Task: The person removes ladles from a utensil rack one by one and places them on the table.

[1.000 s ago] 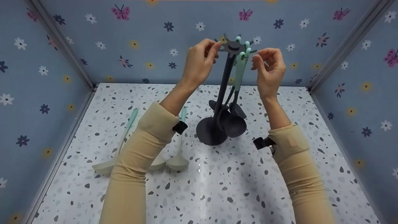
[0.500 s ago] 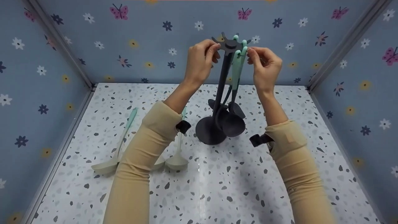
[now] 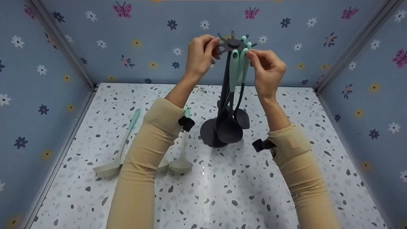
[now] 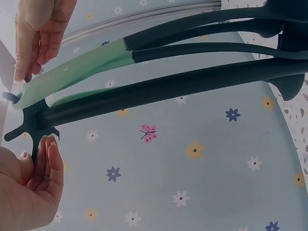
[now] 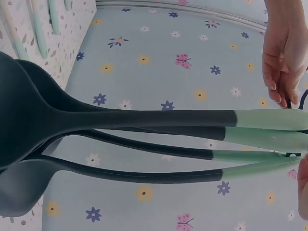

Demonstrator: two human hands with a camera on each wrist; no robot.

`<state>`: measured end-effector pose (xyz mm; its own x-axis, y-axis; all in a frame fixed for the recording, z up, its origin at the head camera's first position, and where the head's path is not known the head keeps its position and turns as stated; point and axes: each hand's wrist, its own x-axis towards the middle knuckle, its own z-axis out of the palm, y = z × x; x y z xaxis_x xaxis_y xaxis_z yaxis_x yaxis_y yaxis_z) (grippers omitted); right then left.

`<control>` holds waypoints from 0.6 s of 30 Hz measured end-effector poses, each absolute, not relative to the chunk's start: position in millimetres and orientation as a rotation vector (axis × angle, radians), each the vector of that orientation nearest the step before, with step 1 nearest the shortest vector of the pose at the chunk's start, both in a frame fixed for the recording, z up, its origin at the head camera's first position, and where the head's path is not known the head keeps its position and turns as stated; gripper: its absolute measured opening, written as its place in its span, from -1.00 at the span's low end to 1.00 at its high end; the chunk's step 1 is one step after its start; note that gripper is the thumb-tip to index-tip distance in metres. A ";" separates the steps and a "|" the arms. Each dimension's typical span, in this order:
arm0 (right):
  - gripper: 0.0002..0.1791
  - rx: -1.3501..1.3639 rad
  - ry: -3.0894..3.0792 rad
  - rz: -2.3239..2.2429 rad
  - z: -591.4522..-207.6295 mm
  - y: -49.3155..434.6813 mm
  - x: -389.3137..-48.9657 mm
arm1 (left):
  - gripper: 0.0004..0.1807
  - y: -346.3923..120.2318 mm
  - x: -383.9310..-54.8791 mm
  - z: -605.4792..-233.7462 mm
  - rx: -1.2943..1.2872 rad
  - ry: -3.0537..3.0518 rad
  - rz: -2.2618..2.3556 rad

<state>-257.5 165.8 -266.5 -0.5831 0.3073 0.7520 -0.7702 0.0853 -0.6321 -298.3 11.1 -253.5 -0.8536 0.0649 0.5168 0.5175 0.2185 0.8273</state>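
Note:
A black utensil stand (image 3: 214, 133) with a round base and a ring of hooks carries several black utensils with mint-green handles. In front hangs a round-bowled one (image 3: 230, 131); a flatter one (image 3: 243, 119) hangs behind it. My left hand (image 3: 200, 55) pinches a bare hook on the left of the stand's top, as the left wrist view also shows. My right hand (image 3: 268, 71) pinches with thumb and forefinger at the looped end of a green handle (image 3: 244, 62) on the right. Whether it also grips the hook there is hidden.
Pale ladles with mint handles lie on the speckled tabletop to the left: one at far left (image 3: 106, 170), one nearer the stand (image 3: 181, 163), and one partly under my left sleeve (image 3: 163, 165). Patterned blue walls (image 3: 178, 19) enclose the back and sides.
My right hand has moved left onto the handle ends. The stand's top has turned, and the hanging utensils have swung leftward, the round-bowled one now before the pole. My left hand keeps near the hooks.

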 end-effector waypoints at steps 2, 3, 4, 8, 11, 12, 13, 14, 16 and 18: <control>-0.97 0.499 -1.519 1.605 -267.0 165.0 -256.6 | -0.75 11.2 -300.3 -252.9 -0.536 -2.122 -1.696; -0.97 0.507 -1.511 1.600 -267.0 164.6 -256.3 | -0.75 11.4 -301.2 -252.4 -0.532 -2.123 -1.704; -0.97 0.515 -1.501 1.597 -267.2 164.1 -255.9 | -0.75 11.8 -302.0 -251.9 -0.526 -2.126 -1.712; -0.96 0.551 -1.467 1.582 -267.8 163.3 -255.5 | -0.74 13.5 -304.0 -250.0 -0.511 -2.135 -1.738; -0.96 0.570 -1.459 1.569 -269.0 163.4 -255.3 | -0.74 14.2 -303.7 -249.5 -0.498 -2.145 -1.746; -0.96 0.567 -1.460 1.572 -269.6 163.5 -255.1 | -0.75 14.0 -303.1 -249.6 -0.491 -2.150 -1.742; -0.96 0.570 -1.462 1.570 -270.0 163.5 -254.9 | -0.75 13.7 -302.4 -249.9 -0.485 -2.154 -1.732; -0.96 0.573 -1.463 1.567 -270.5 163.6 -254.6 | -0.76 13.3 -301.1 -250.2 -0.479 -2.163 -1.714; -0.96 0.584 -1.468 1.564 -271.5 163.8 -254.1 | -0.77 12.1 -298.3 -250.4 -0.466 -2.171 -1.674; -0.96 0.592 -1.475 1.567 -272.2 164.0 -253.5 | -0.77 10.9 -294.5 -250.4 -0.463 -2.170 -1.616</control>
